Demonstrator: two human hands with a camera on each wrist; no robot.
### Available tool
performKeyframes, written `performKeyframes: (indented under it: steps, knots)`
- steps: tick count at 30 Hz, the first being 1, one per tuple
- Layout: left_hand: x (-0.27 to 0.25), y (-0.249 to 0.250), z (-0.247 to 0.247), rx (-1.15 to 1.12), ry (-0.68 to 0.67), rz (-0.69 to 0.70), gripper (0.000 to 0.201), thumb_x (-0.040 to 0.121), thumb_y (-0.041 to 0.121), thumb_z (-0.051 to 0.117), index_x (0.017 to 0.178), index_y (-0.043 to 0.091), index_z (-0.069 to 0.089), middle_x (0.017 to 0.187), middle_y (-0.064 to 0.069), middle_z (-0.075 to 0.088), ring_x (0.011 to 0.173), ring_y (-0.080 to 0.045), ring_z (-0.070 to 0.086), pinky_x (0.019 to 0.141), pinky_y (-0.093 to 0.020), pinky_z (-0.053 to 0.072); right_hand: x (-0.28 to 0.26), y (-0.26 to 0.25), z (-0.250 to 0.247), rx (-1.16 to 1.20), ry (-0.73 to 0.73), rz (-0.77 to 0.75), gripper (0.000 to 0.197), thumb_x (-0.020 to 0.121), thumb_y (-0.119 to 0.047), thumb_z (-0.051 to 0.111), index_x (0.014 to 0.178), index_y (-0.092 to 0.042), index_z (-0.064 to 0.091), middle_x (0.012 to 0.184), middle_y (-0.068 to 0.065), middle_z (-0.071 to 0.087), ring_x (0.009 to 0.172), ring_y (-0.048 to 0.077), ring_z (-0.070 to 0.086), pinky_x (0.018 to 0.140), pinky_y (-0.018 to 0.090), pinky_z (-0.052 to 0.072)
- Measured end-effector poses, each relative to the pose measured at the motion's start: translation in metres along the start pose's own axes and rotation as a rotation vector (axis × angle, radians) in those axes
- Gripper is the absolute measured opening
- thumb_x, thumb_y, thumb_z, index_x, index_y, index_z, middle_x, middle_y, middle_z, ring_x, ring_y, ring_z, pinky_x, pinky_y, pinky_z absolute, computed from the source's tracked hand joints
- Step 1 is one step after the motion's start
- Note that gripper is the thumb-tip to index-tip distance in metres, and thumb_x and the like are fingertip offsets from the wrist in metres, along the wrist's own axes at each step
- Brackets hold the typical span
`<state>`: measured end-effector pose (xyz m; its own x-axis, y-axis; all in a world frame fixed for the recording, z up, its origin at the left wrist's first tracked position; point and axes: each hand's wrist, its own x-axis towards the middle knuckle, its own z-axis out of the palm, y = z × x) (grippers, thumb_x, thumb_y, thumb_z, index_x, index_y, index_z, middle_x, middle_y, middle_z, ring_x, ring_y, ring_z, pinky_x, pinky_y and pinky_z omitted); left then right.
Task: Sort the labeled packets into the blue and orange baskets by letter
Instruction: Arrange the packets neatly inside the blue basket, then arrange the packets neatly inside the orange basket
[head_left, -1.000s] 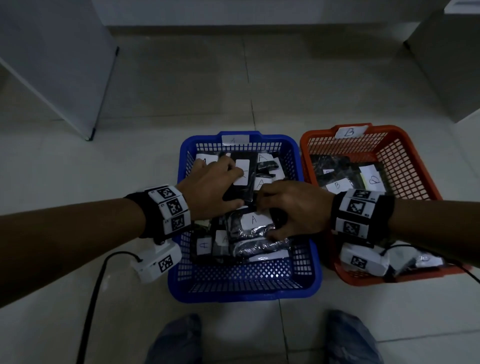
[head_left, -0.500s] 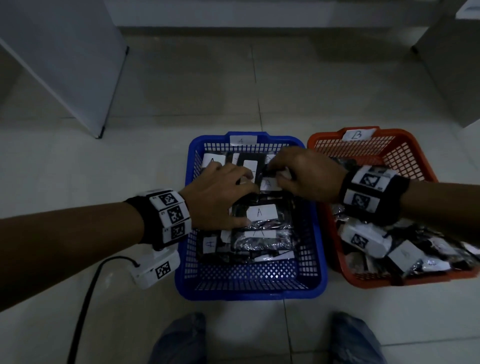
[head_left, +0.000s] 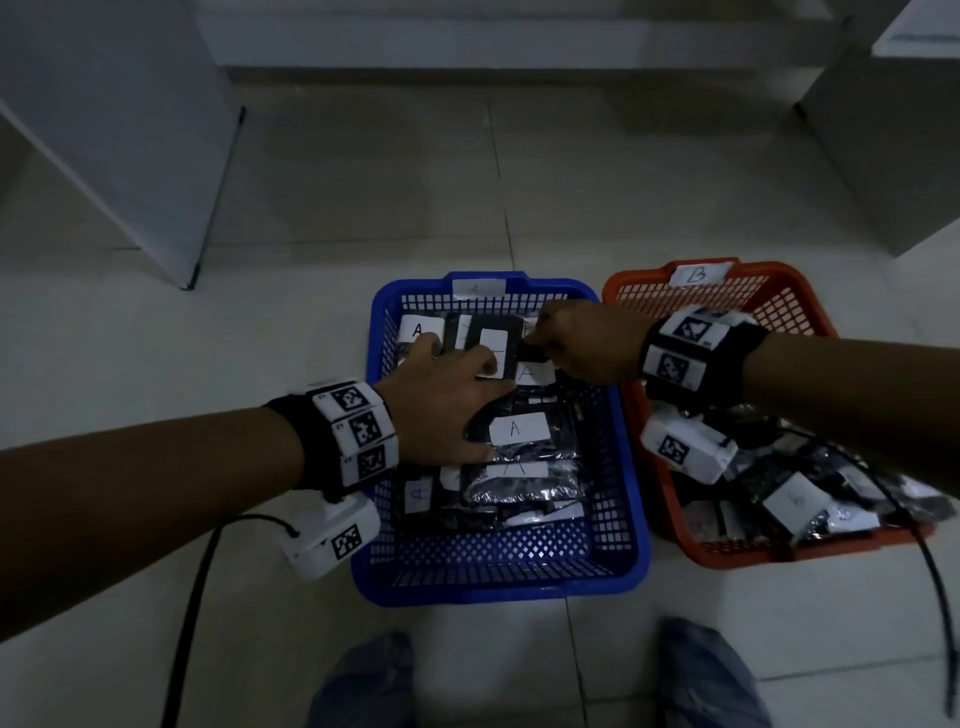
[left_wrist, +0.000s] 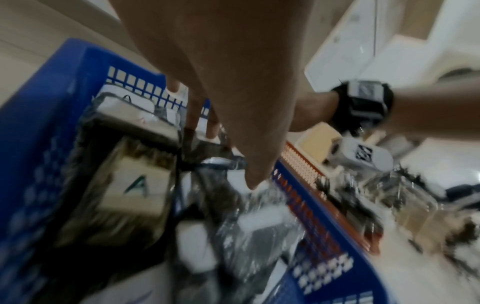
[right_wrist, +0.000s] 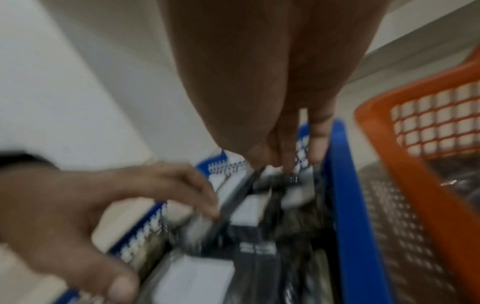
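The blue basket, tagged A, is full of dark packets with white A labels, one lying in its middle. To its right stands the orange basket, tagged B, with packets heaped at its near end. My left hand lies flat on the packets in the blue basket, fingers spread toward the back row. My right hand reaches in from the right, and its fingertips pinch the top edge of a dark packet near the back right corner. That packet's label is hidden.
Both baskets sit side by side on a tiled floor. A white panel stands at the back left and a cabinet at the back right. My knees are just in front of the baskets. A black cable trails from my left wrist.
My right hand moved from the front of the blue basket to its back right corner and took hold of a packet there. My left hand stayed on the packets.
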<state>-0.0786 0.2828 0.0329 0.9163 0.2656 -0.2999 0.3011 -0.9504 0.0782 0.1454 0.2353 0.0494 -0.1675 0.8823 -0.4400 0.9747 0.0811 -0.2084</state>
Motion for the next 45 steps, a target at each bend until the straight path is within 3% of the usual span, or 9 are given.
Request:
performKeyframes:
  steps: [6, 13, 17, 23, 29, 33, 36, 39, 45]
  knots:
    - [0.015, -0.016, -0.035, -0.207, -0.011, 0.015, 0.060, 0.087, 0.065, 0.055, 0.137, 0.033, 0.047, 0.126, 0.010, 0.046, 0.115, -0.013, 0.047, 0.104, -0.040, 0.018, -0.040, 0.020, -0.055, 0.153, 0.198, 0.075, 0.029, 0.098, -0.012, 0.052, 0.119, -0.017, 0.071, 0.121, 0.001, 0.069, 0.099, 0.015, 0.063, 0.091, 0.033, 0.051]
    - [0.063, -0.020, -0.114, -0.170, -0.092, 0.084, 0.041, 0.089, 0.054, 0.062, 0.119, 0.026, 0.062, 0.109, 0.006, 0.063, 0.093, -0.012, 0.058, 0.084, -0.037, 0.053, -0.077, 0.057, -0.085, 0.125, -0.008, 0.217, 0.025, 0.101, -0.027, 0.054, 0.117, -0.019, 0.070, 0.112, -0.002, 0.072, 0.095, 0.016, 0.066, 0.086, 0.032, 0.053]
    - [0.088, -0.005, -0.144, -0.183, -0.095, 0.086, 0.041, 0.089, 0.050, 0.065, 0.119, 0.021, 0.063, 0.111, 0.002, 0.064, 0.093, -0.015, 0.060, 0.083, -0.035, 0.053, -0.096, 0.071, -0.082, 0.082, -0.196, 0.279, 0.027, 0.100, -0.019, 0.055, 0.122, -0.012, 0.070, 0.118, 0.006, 0.070, 0.100, 0.020, 0.065, 0.072, 0.019, 0.042]
    - [0.099, 0.031, -0.169, -0.180, -0.183, 0.041, 0.041, 0.090, 0.047, 0.066, 0.120, 0.019, 0.063, 0.112, 0.000, 0.063, 0.096, -0.018, 0.061, 0.085, -0.037, 0.055, -0.133, 0.121, -0.091, -0.038, -0.161, 0.424, 0.033, 0.098, -0.032, 0.060, 0.126, -0.017, 0.066, 0.128, 0.006, 0.065, 0.113, 0.025, 0.063, 0.098, 0.031, 0.048]
    - [0.093, 0.058, -0.174, -0.167, -0.256, -0.039, 0.039, 0.093, 0.043, 0.063, 0.122, 0.017, 0.061, 0.114, -0.001, 0.065, 0.098, -0.019, 0.062, 0.083, -0.035, 0.055, -0.163, 0.181, -0.069, -0.198, -0.171, 0.564, 0.040, 0.100, -0.033, 0.055, 0.134, -0.012, 0.058, 0.135, 0.008, 0.060, 0.120, 0.026, 0.060, 0.095, 0.029, 0.047]
    - [0.094, 0.078, -0.161, -0.248, -0.248, -0.137, 0.033, 0.094, 0.038, 0.059, 0.120, 0.019, 0.062, 0.112, 0.003, 0.066, 0.087, -0.012, 0.060, 0.079, -0.030, 0.052, -0.154, 0.213, -0.046, -0.078, -0.125, 0.628, 0.039, 0.101, -0.030, 0.050, 0.132, -0.006, 0.049, 0.125, 0.012, 0.063, 0.095, 0.025, 0.065, 0.067, 0.032, 0.050]
    - [0.098, 0.101, -0.133, -0.363, -0.182, -0.238, 0.027, 0.093, 0.035, 0.060, 0.116, 0.022, 0.064, 0.104, 0.002, 0.068, 0.084, -0.012, 0.062, 0.079, -0.033, 0.055, -0.146, 0.235, -0.020, 0.001, -0.112, 0.632, 0.029, 0.101, -0.024, 0.049, 0.124, -0.006, 0.046, 0.094, 0.007, 0.065, 0.061, 0.014, 0.057, 0.047, 0.024, 0.044]
    - [0.105, 0.127, -0.106, -0.392, -0.202, -0.290, 0.029, 0.088, 0.035, 0.063, 0.113, 0.022, 0.064, 0.097, 0.001, 0.068, 0.084, -0.015, 0.064, 0.079, -0.039, 0.056, -0.141, 0.264, 0.009, -0.036, -0.100, 0.563, 0.028, 0.092, -0.013, 0.056, 0.119, -0.007, 0.051, 0.073, 0.000, 0.058, 0.056, 0.015, 0.062, 0.052, 0.031, 0.059]
    - [0.118, 0.173, -0.109, -0.172, -0.205, -0.333, 0.026, 0.089, 0.040, 0.059, 0.102, 0.019, 0.066, 0.098, 0.001, 0.066, 0.087, -0.016, 0.063, 0.077, -0.034, 0.055, -0.147, 0.279, 0.022, -0.025, 0.008, 0.385, 0.026, 0.087, -0.017, 0.061, 0.092, -0.017, 0.036, 0.079, 0.004, 0.062, 0.059, 0.017, 0.063, 0.058, 0.037, 0.062]
